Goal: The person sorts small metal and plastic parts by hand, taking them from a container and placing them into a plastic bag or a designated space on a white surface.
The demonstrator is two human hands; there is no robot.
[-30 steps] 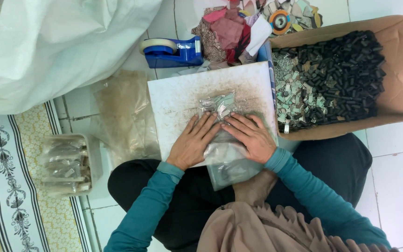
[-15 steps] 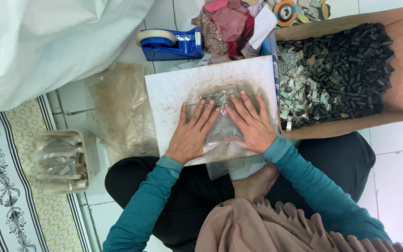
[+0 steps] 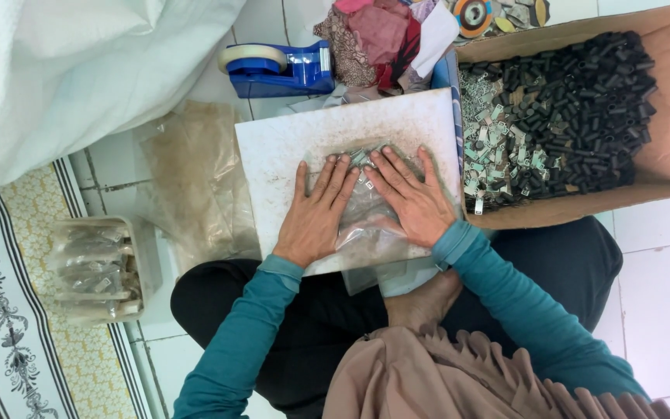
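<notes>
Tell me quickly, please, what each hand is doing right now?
Left hand: open, flat, pressing on the clear plastic bag of small metal pieces.
Right hand: open, flat, pressing on the same bag on the white board.

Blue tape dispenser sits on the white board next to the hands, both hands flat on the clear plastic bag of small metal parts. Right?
Not quite. The head view shows the blue tape dispenser on the tiled floor beyond the white board, not on it. Both the left hand and right hand do lie flat on the clear plastic bag of small metal parts.
</notes>
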